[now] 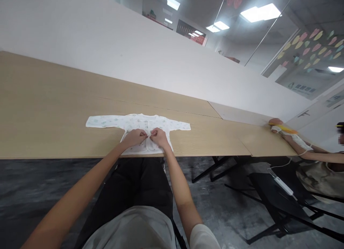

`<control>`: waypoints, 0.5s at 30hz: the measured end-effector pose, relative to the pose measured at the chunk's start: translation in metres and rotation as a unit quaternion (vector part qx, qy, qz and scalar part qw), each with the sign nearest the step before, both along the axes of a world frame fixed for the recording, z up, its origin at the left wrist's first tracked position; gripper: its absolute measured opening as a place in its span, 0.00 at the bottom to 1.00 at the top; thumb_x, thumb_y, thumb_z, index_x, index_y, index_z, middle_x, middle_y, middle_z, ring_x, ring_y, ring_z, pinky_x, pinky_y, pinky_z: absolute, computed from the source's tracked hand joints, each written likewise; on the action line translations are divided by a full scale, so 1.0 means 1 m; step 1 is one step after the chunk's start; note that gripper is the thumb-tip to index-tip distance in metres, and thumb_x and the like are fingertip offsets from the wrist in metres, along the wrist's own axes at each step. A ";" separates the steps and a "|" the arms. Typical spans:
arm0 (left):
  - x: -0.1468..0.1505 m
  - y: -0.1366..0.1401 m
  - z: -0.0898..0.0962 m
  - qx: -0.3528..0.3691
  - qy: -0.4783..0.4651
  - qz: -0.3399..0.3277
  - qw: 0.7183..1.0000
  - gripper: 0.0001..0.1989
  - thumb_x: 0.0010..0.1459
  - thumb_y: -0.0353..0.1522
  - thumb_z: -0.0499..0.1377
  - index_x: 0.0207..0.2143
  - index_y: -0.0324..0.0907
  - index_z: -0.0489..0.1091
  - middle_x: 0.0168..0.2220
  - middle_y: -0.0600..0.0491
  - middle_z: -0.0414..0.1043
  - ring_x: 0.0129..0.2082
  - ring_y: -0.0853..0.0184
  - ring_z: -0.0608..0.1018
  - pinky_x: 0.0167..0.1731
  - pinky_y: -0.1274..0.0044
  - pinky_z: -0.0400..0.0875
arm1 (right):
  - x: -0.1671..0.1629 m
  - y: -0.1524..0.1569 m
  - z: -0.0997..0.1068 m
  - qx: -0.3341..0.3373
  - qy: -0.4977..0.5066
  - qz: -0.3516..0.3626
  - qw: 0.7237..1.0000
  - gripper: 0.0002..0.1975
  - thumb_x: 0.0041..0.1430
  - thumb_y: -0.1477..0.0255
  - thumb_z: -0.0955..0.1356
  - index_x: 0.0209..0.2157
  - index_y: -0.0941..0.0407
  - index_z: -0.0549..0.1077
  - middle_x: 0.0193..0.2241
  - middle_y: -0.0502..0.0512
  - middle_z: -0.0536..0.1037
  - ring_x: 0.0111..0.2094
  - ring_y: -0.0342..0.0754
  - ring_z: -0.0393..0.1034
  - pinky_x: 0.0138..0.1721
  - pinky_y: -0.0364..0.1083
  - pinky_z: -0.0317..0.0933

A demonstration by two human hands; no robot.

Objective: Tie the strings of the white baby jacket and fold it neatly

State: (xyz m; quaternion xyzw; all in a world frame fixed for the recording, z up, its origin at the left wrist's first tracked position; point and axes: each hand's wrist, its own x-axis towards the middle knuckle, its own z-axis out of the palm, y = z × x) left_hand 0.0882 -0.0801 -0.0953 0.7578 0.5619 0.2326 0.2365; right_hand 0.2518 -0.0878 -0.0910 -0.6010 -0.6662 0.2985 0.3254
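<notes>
A small white baby shirt (139,120) with a faint print lies spread on the wooden table, its sleeves stretched out to both sides. My left hand (136,137) pinches the fabric at the front opening, near the shirt's middle. Close beside it, my right hand (158,136) pinches the other edge of the same opening. The fingertips of both hands almost meet there. Whatever small fastening may lie between them is hidden by the fingers.
The light wooden table (53,98) runs along a white wall (107,55). At the far right a person's arms (319,156) reach to a baby doll (285,128) in yellow and white. A black folding chair (279,195) below holds a white power strip (282,185).
</notes>
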 end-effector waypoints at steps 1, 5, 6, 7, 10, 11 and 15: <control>0.001 -0.001 0.000 0.001 -0.001 0.002 1.000 0.14 0.50 0.41 0.55 0.30 0.44 0.77 0.30 0.50 0.79 0.31 0.60 0.77 0.29 0.74 0.65 | 0.000 0.001 0.001 -0.004 -0.004 -0.006 1.000 0.10 0.46 0.84 0.68 0.29 0.55 0.70 0.26 0.46 0.76 0.32 0.45 0.73 0.38 0.42 0.65; 0.005 -0.006 0.001 0.056 0.048 0.008 0.997 0.13 0.52 0.38 0.54 0.30 0.43 0.77 0.30 0.48 0.78 0.32 0.59 0.77 0.31 0.73 0.64 | -0.003 0.000 0.004 0.002 -0.027 -0.011 1.000 0.10 0.45 0.84 0.68 0.27 0.55 0.69 0.26 0.46 0.75 0.32 0.45 0.73 0.38 0.42 0.64; 0.007 -0.008 0.001 0.074 0.066 0.009 0.995 0.13 0.53 0.37 0.53 0.29 0.43 0.76 0.30 0.47 0.78 0.33 0.58 0.77 0.31 0.73 0.64 | -0.004 0.000 0.005 0.004 -0.029 -0.012 1.000 0.10 0.45 0.84 0.68 0.27 0.55 0.69 0.26 0.46 0.75 0.32 0.45 0.72 0.38 0.42 0.64; 0.008 -0.009 0.001 0.091 0.082 0.012 0.992 0.13 0.53 0.36 0.53 0.29 0.43 0.76 0.30 0.47 0.77 0.33 0.57 0.77 0.32 0.73 0.64 | -0.005 -0.001 0.004 0.004 -0.028 -0.014 1.000 0.11 0.45 0.84 0.69 0.28 0.55 0.69 0.26 0.46 0.76 0.32 0.45 0.72 0.37 0.42 0.64; 0.013 -0.013 0.002 0.117 0.113 0.023 0.986 0.13 0.55 0.35 0.52 0.27 0.43 0.75 0.30 0.45 0.77 0.34 0.56 0.77 0.34 0.72 0.64 | -0.006 -0.004 0.004 0.002 -0.010 -0.027 1.000 0.11 0.45 0.84 0.68 0.30 0.55 0.70 0.24 0.45 0.75 0.32 0.45 0.73 0.38 0.42 0.64; 0.014 -0.015 0.002 0.122 0.122 0.026 0.985 0.13 0.55 0.35 0.52 0.26 0.43 0.75 0.30 0.45 0.77 0.34 0.56 0.77 0.35 0.72 0.64 | -0.006 -0.004 0.004 0.001 -0.001 -0.027 1.000 0.11 0.46 0.84 0.68 0.31 0.55 0.71 0.23 0.45 0.75 0.32 0.45 0.73 0.38 0.41 0.65; 0.019 -0.017 0.002 0.135 0.139 0.013 0.981 0.15 0.56 0.35 0.51 0.23 0.43 0.74 0.30 0.44 0.77 0.37 0.55 0.77 0.39 0.70 0.66 | -0.005 -0.004 0.004 -0.005 0.025 -0.015 1.000 0.09 0.54 0.82 0.66 0.34 0.54 0.74 0.20 0.44 0.73 0.27 0.44 0.72 0.37 0.41 0.65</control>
